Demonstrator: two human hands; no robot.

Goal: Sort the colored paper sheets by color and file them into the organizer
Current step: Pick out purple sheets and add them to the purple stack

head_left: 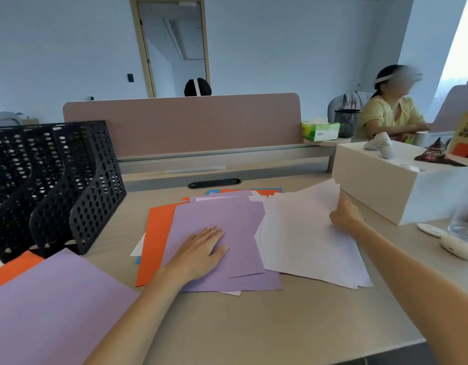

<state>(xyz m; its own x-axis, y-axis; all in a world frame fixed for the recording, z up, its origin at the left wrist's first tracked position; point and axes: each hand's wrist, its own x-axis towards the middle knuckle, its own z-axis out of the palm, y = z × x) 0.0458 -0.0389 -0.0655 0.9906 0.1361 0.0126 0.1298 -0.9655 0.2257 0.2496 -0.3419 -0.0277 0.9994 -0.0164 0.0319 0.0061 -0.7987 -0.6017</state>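
Note:
A loose pile of coloured sheets lies mid-desk: purple sheets (235,227) on top, an orange sheet (155,233) under them at the left, blue edges showing at the back. My left hand (201,252) lies flat on the top purple sheet, fingers straight. To the right a stack of white sheets (306,243) overlaps the pile; my right hand (345,214) pinches its raised far edge. The black mesh organizer (56,185) stands at the left with its slots showing no paper. A separate purple sheet (51,306) lies near the front left, over an orange sheet (14,268).
A white box (391,188) with snacks on it stands at the right. A small white case (458,247), a flat white item (429,229) and a clear glass (466,222) sit near the right edge. A pink divider (190,122) closes the back; people sit beyond.

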